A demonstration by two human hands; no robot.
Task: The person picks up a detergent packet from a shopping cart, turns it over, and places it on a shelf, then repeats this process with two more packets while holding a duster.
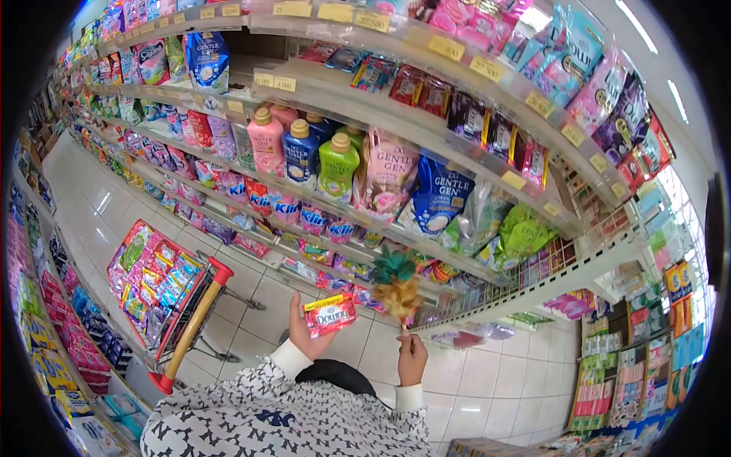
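Note:
My left hand (306, 337) holds a red Downy sachet pack (330, 315) with a yellow strip along its top, its printed front facing up. A feather duster (397, 286) with green and tan feathers rises from my right hand (412, 359), whose fingers are wrapped round its thin handle. The duster's feathers are close to the lower shelves. Both hands are in front of my body, below the shelf holding Gentle Gen bottles (335, 167) and pouches (442, 196).
A shopping cart (194, 312) loaded with colourful packs stands on the tiled floor (263, 305) at left. Shelves of sachets (419, 89) with price-tagged edges (445, 48) curve across the front. More stocked shelving (76, 335) lines the left, and boxed goods (601, 381) stand at right.

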